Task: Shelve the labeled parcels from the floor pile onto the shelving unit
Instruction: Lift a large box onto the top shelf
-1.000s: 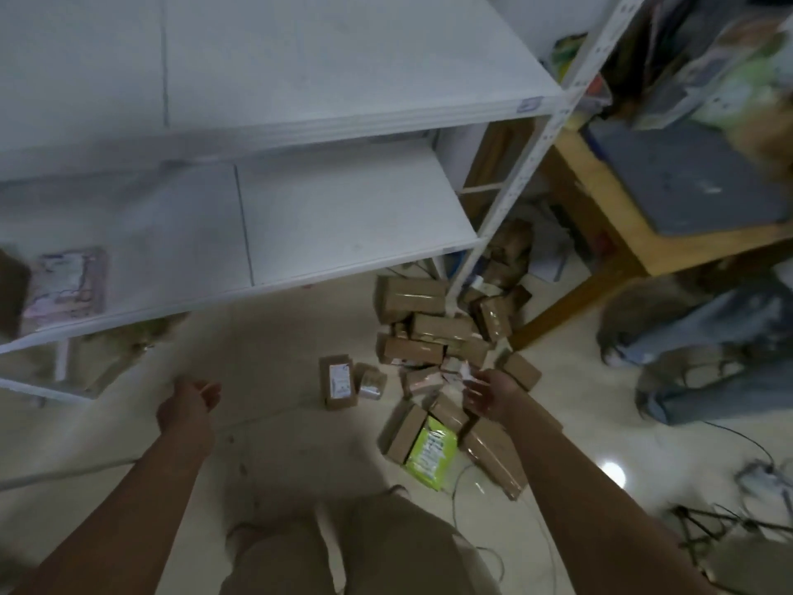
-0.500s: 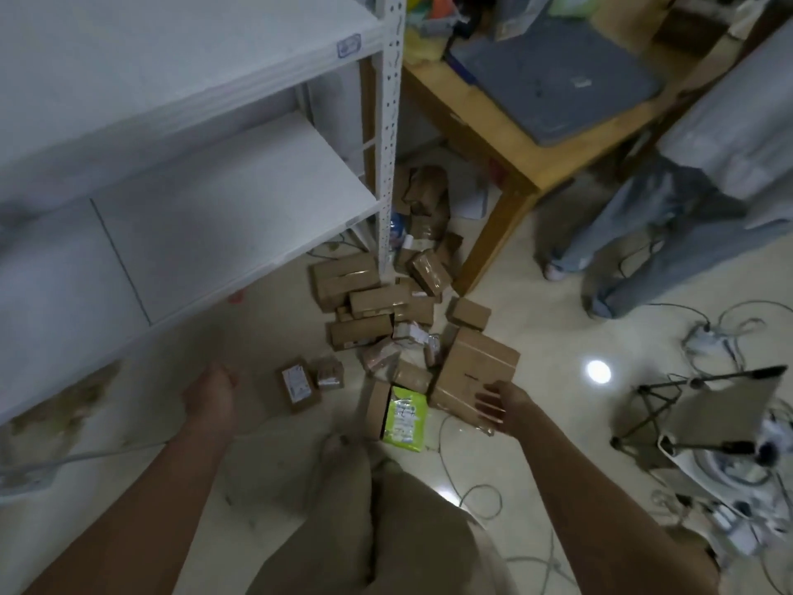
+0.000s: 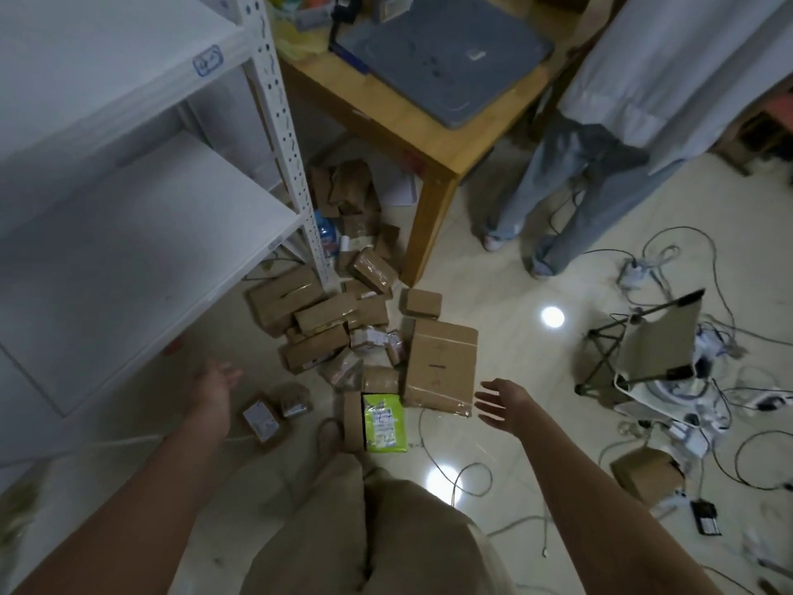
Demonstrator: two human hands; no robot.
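Observation:
A pile of brown cardboard parcels lies on the floor beside the white shelving unit. A large brown box sits at the pile's right edge. A bright green packet lies in front of it. Two small labeled parcels lie apart on the left. My right hand hovers open just right of the large box, fingers spread, holding nothing. My left hand is open and empty, stretched toward the floor in front of the lower shelf.
A wooden table with a grey pad stands behind the pile. Another person's legs stand at its right. Cables, a folding stand and a small box clutter the floor on the right. My own legs fill the bottom centre.
The view has swung right, away from the shelves. My right hand moved from the middle of the pile to the large box's right side and spread open. My left hand stayed low and empty.

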